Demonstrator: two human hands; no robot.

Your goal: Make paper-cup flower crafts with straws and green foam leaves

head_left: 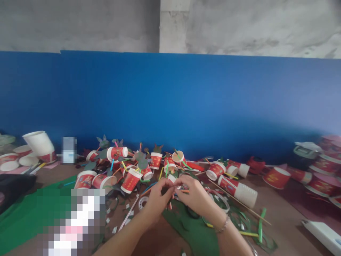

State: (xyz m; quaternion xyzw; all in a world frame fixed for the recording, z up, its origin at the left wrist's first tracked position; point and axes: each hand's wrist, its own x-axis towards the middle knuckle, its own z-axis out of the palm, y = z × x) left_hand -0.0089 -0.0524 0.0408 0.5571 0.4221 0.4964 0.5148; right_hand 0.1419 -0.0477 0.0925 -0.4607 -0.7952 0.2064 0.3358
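My left hand (pixel 159 195) and my right hand (pixel 192 192) meet above the middle of the table, thumbs and fingertips bent together in a pinch. Whatever sits between the fingertips is small and mostly hidden; I cannot make it out. A small white and red piece (pixel 172 178) shows just beyond the fingers. Below the hands lies dark green sheet material (pixel 190 222). A roll of clear tape (pixel 142 203) is left of my left hand. Behind the hands lie red paper cups (pixel 131 180) with coloured straws and dark green cut-outs.
A nested stack of paper cups (pixel 246 194) lies on its side at the right, beside a thin wooden stick (pixel 245 206). Green scraps (pixel 262 225) surround it. Green sheet (pixel 29 220) covers the left. A blue partition (pixel 170 103) rises behind the table.
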